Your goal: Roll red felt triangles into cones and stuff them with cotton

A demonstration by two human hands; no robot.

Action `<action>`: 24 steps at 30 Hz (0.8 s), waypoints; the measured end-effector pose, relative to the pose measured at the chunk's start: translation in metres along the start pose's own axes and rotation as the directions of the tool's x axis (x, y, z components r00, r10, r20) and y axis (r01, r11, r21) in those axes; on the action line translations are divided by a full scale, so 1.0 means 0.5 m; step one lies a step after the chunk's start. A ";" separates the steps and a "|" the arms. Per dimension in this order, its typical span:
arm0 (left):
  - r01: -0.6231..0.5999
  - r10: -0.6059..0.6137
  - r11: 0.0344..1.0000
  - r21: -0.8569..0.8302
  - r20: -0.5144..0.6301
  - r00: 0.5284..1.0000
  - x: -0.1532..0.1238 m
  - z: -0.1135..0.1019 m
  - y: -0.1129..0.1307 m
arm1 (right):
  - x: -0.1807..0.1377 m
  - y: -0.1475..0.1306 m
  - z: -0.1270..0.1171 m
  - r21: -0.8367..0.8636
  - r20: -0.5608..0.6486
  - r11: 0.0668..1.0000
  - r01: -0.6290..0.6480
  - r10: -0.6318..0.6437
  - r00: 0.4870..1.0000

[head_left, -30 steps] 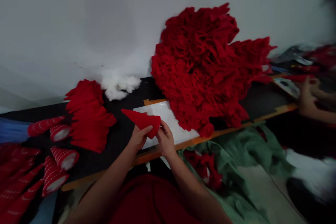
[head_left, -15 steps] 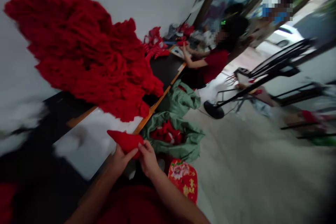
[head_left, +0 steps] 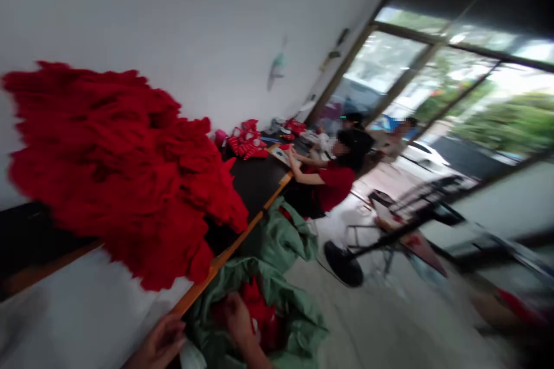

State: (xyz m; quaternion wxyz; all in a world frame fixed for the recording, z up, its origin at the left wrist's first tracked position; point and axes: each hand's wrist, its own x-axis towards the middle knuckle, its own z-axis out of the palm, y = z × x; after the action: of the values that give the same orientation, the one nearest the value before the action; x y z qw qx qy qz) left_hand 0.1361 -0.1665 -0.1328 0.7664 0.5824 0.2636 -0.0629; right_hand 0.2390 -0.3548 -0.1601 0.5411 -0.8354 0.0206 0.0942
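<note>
My left hand (head_left: 162,339) is by the wooden front edge of the table, low in the view. Its fingers are loosely curled and apart, and nothing shows in them. My right hand (head_left: 238,317) is over the mouth of an open green sack (head_left: 298,314), smeared by motion. Red pieces (head_left: 257,302) with bits of white lie inside the sack. Dark red shows right beside my right fingers; I cannot make out whether they hold it. A large heap of red plush fabric pieces (head_left: 130,179) covers the table beyond my hands.
A white sheet (head_left: 95,305) lies on the black table (head_left: 255,181). Past the heap are red striped items (head_left: 246,141). A co-worker in a red shirt (head_left: 335,184) sits at the far end. A second green sack (head_left: 281,236) and a black stand with a round base (head_left: 344,265) are on the floor.
The red stuffed-looking piece that both hands held is no longer plainly seen. My hands have parted, the right one moving over the sack. The view has tilted up.
</note>
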 end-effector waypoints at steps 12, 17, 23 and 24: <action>-0.324 0.031 0.933 -0.156 -0.863 0.504 -0.333 -0.274 -0.046 | -0.282 -0.290 0.494 0.160 0.978 0.906 0.391 -0.201 0.064; -0.331 -0.068 0.923 -0.195 -0.930 0.360 -0.411 -0.327 -0.111 | -0.381 -0.318 0.632 0.307 0.902 0.776 0.552 -0.422 0.091; -0.360 -0.141 0.896 -0.262 -0.934 0.329 -0.467 -0.399 -0.136 | -0.439 -0.379 0.805 0.372 0.766 0.613 0.697 -0.627 0.144; -0.361 -0.143 0.893 -0.269 -0.930 0.338 -0.472 -0.411 -0.138 | -0.444 -0.385 0.831 0.368 0.765 0.598 0.712 -0.630 0.134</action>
State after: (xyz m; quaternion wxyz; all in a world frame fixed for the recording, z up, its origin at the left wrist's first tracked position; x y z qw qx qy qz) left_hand -0.1611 -0.0478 -0.1171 0.5862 0.3436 0.6187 0.3944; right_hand -0.0089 0.0873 -0.1116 0.4234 -0.6144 -0.6231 0.2346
